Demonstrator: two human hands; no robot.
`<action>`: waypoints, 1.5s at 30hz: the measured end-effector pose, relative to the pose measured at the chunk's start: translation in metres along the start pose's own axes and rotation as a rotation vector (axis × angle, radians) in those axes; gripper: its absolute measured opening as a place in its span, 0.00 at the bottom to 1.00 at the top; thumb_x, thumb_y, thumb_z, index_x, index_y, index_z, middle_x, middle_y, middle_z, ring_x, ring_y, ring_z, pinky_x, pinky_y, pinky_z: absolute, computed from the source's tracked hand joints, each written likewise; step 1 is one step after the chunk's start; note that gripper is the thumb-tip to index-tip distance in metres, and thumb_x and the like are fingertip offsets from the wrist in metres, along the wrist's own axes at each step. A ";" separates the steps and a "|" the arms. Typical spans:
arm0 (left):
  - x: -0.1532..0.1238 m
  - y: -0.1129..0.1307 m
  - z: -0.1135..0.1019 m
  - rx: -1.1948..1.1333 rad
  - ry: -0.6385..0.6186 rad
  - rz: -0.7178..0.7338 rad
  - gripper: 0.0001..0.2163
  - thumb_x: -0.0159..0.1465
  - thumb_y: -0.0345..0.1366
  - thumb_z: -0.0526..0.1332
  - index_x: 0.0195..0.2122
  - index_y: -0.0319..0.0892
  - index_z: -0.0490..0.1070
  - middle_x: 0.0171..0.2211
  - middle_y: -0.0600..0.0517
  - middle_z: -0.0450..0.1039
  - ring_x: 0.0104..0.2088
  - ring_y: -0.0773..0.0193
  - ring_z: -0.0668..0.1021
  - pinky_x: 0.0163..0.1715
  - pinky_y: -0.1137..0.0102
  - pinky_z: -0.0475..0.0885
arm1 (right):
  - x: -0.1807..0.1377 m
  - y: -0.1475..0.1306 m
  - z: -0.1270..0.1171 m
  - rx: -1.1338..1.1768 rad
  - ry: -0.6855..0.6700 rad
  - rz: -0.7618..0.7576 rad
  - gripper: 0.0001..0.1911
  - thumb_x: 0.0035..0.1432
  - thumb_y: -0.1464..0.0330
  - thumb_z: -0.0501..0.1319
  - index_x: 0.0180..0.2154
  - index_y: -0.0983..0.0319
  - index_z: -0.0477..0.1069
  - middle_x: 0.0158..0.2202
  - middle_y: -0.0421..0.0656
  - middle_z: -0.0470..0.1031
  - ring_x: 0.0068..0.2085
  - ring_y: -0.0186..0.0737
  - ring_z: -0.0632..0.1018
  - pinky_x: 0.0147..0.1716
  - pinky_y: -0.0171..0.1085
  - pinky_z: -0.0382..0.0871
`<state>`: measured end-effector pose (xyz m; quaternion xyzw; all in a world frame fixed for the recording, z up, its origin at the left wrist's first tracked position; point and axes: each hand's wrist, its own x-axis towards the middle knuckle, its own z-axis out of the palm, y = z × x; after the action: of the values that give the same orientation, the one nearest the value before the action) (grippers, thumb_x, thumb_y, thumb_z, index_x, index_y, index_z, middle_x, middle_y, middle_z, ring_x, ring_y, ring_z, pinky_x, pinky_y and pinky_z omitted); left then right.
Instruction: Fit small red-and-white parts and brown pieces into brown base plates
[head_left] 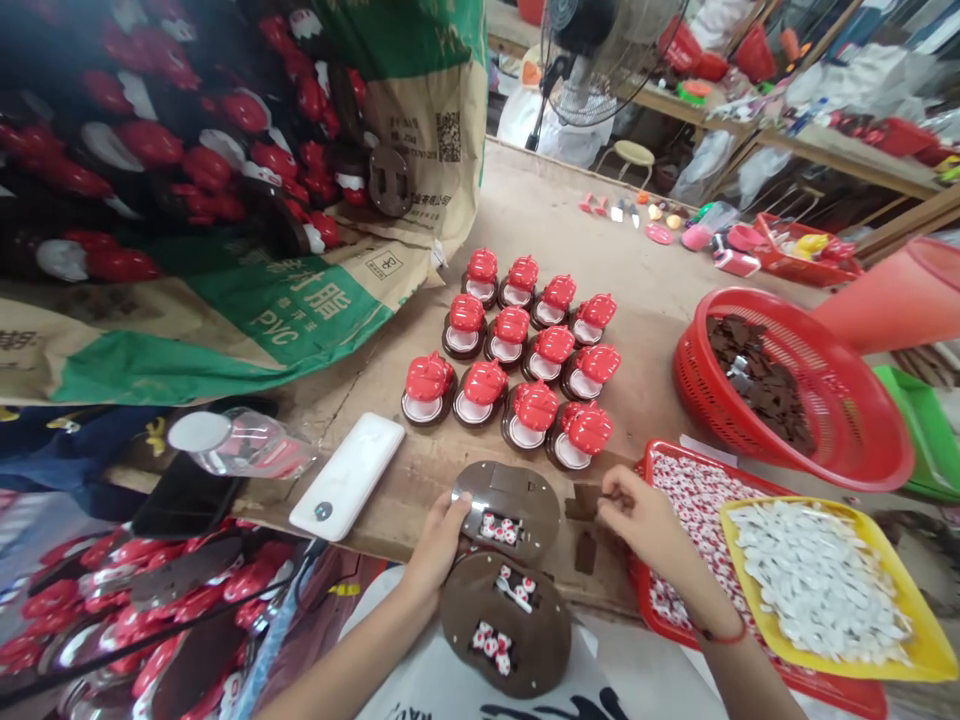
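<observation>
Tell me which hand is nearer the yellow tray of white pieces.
Right. The right hand is just left of the yellow tray, not touching it; the left hand is farther left, on a brown plastic piece.

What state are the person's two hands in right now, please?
Left hand: closed, holding a brown oval panel by its edge.
Right hand: closed, pinching a small brown piece.

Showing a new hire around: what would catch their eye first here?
Rows of red-and-white moulded pieces on round brown bases stand mid-frame on the wooden workbench. To the right, a red plastic basket holds brown parts. At the bottom, the left hand rests on a brown plate, the right hand beside it.
</observation>
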<state>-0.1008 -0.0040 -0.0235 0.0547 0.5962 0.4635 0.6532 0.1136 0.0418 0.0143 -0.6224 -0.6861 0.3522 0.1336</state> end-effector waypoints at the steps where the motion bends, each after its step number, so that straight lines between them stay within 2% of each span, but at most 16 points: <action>1: 0.000 0.000 0.000 -0.001 -0.013 -0.001 0.11 0.47 0.39 0.62 0.30 0.40 0.68 0.22 0.55 0.73 0.23 0.65 0.73 0.24 0.72 0.68 | -0.004 -0.008 -0.002 0.160 0.062 0.015 0.04 0.46 0.69 0.53 0.26 0.59 0.56 0.19 0.35 0.61 0.20 0.32 0.67 0.20 0.31 0.62; 2: 0.000 0.000 0.001 -0.006 -0.029 -0.006 0.12 0.47 0.39 0.62 0.31 0.40 0.68 0.23 0.54 0.73 0.24 0.65 0.74 0.26 0.71 0.68 | -0.008 -0.016 0.000 0.304 0.082 0.030 0.05 0.46 0.67 0.54 0.28 0.59 0.57 0.20 0.35 0.62 0.19 0.31 0.67 0.18 0.31 0.63; 4: -0.001 0.001 0.002 -0.020 -0.073 -0.025 0.12 0.48 0.40 0.62 0.32 0.40 0.67 0.24 0.54 0.74 0.25 0.63 0.74 0.27 0.70 0.69 | -0.013 -0.032 0.012 0.515 0.006 0.050 0.10 0.47 0.65 0.55 0.33 0.60 0.59 0.22 0.35 0.63 0.19 0.31 0.69 0.17 0.31 0.65; 6: -0.001 0.001 0.002 -0.034 -0.121 -0.039 0.13 0.48 0.40 0.62 0.33 0.41 0.66 0.23 0.55 0.73 0.24 0.64 0.74 0.26 0.70 0.68 | -0.016 -0.044 0.030 0.601 -0.127 0.048 0.11 0.46 0.66 0.56 0.36 0.60 0.61 0.24 0.36 0.64 0.19 0.30 0.70 0.18 0.31 0.67; 8: 0.000 0.001 0.002 -0.049 -0.154 -0.053 0.15 0.47 0.40 0.63 0.34 0.41 0.65 0.22 0.56 0.72 0.23 0.66 0.73 0.24 0.72 0.67 | -0.016 -0.049 0.046 0.596 -0.202 0.021 0.10 0.47 0.68 0.55 0.35 0.60 0.63 0.25 0.36 0.64 0.21 0.30 0.71 0.20 0.31 0.67; 11: 0.002 0.000 0.001 -0.080 -0.167 -0.065 0.16 0.46 0.40 0.64 0.35 0.41 0.64 0.23 0.57 0.72 0.21 0.69 0.72 0.21 0.74 0.65 | -0.013 -0.047 0.057 0.458 -0.182 -0.050 0.08 0.47 0.70 0.55 0.33 0.60 0.65 0.24 0.36 0.66 0.22 0.30 0.70 0.22 0.30 0.66; 15: 0.003 0.001 0.002 -0.106 -0.166 -0.061 0.18 0.44 0.41 0.65 0.34 0.41 0.64 0.23 0.56 0.72 0.22 0.69 0.72 0.21 0.74 0.65 | -0.012 -0.043 0.050 0.273 -0.168 -0.148 0.05 0.47 0.71 0.56 0.31 0.62 0.66 0.21 0.36 0.66 0.22 0.30 0.68 0.22 0.30 0.64; 21: 0.007 -0.002 0.001 -0.121 -0.173 -0.049 0.19 0.43 0.42 0.65 0.33 0.41 0.64 0.25 0.55 0.72 0.25 0.66 0.73 0.26 0.72 0.67 | -0.014 -0.044 0.045 0.194 -0.115 -0.338 0.05 0.48 0.74 0.55 0.30 0.63 0.67 0.33 0.43 0.71 0.26 0.31 0.69 0.25 0.30 0.66; 28: 0.011 -0.002 -0.002 -0.096 -0.234 -0.032 0.17 0.46 0.42 0.64 0.35 0.39 0.65 0.26 0.53 0.73 0.26 0.66 0.73 0.26 0.72 0.66 | -0.012 -0.044 0.042 0.098 -0.123 -0.401 0.07 0.50 0.75 0.54 0.33 0.63 0.68 0.34 0.44 0.72 0.31 0.33 0.73 0.29 0.30 0.69; 33: 0.013 0.000 -0.003 -0.027 -0.251 0.021 0.14 0.50 0.40 0.61 0.35 0.40 0.66 0.31 0.52 0.75 0.33 0.63 0.74 0.34 0.70 0.67 | -0.007 -0.047 0.038 -0.046 -0.132 -0.516 0.10 0.54 0.75 0.52 0.35 0.64 0.70 0.35 0.45 0.71 0.37 0.35 0.73 0.38 0.32 0.69; 38: 0.020 -0.001 -0.005 0.130 -0.260 0.110 0.21 0.46 0.39 0.64 0.41 0.39 0.64 0.37 0.47 0.74 0.39 0.56 0.74 0.39 0.65 0.66 | -0.008 -0.048 0.042 -0.268 -0.086 -0.620 0.15 0.56 0.75 0.46 0.38 0.67 0.70 0.37 0.51 0.70 0.31 0.37 0.74 0.31 0.36 0.71; 41: 0.023 -0.001 -0.006 0.188 -0.290 0.120 0.25 0.44 0.39 0.65 0.43 0.38 0.63 0.39 0.45 0.73 0.41 0.54 0.73 0.42 0.62 0.66 | -0.006 -0.049 0.045 -0.375 -0.057 -0.640 0.16 0.55 0.77 0.45 0.37 0.67 0.70 0.41 0.54 0.67 0.30 0.37 0.73 0.29 0.36 0.71; 45: 0.026 -0.001 -0.007 0.224 -0.281 0.130 0.24 0.43 0.38 0.66 0.42 0.38 0.64 0.39 0.45 0.73 0.41 0.53 0.72 0.42 0.61 0.65 | -0.002 -0.052 0.045 -0.450 -0.095 -0.662 0.15 0.53 0.78 0.47 0.36 0.64 0.70 0.38 0.49 0.68 0.31 0.37 0.74 0.26 0.33 0.70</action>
<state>-0.1094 0.0092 -0.0450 0.2297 0.5421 0.4230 0.6887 0.0466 0.0266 0.0159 -0.3645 -0.9149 0.1593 0.0682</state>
